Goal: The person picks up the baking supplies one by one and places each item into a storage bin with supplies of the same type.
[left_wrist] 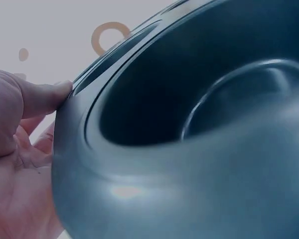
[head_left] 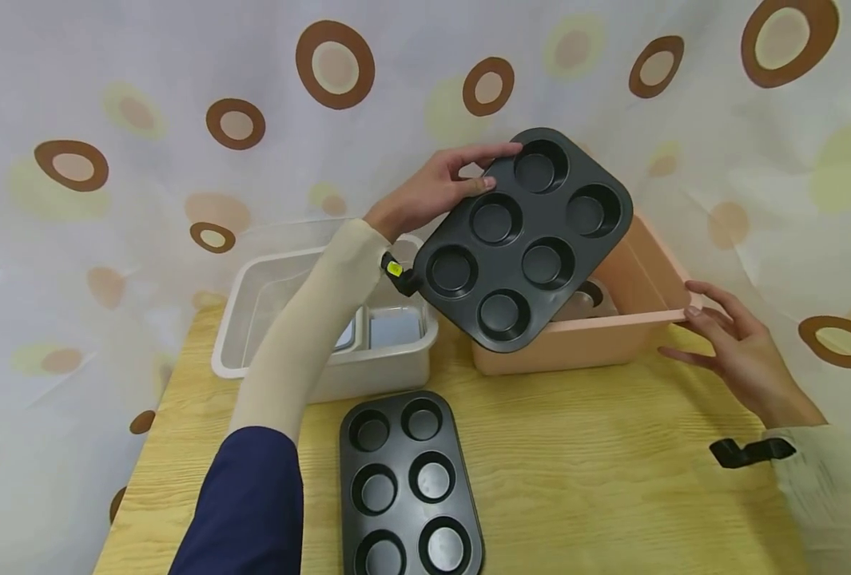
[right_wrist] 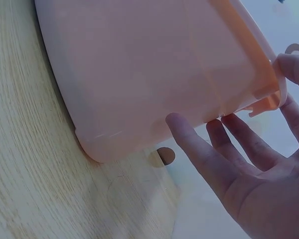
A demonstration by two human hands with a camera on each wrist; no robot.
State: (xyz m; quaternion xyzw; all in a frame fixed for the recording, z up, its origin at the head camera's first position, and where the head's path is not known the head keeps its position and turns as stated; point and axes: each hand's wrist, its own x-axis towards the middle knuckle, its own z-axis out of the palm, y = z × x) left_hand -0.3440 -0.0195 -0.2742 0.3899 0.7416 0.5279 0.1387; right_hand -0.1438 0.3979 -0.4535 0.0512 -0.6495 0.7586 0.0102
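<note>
The raised muffin pan [head_left: 522, 241] faces the head camera just right of the frame's centre, slanted in front of the pink bin [head_left: 590, 343]. It is dark grey and smooth, with rounded corners and six round cups in two rows (a small highlight sits below one cup in the left wrist view). The left hand [head_left: 435, 192] pinches its upper-left edge between thumb and fingers. A matching muffin pan [head_left: 404, 491] lies cups up on the wooden surface [head_left: 576, 455], bottom centre. At right, the right hand [head_left: 734, 355] pinches the pink bin's rim, its other fingers spread. Left of centre stands a white bin [head_left: 375, 371]; behind everything hangs a pale backdrop [head_left: 137, 48] with brown rings.
</note>
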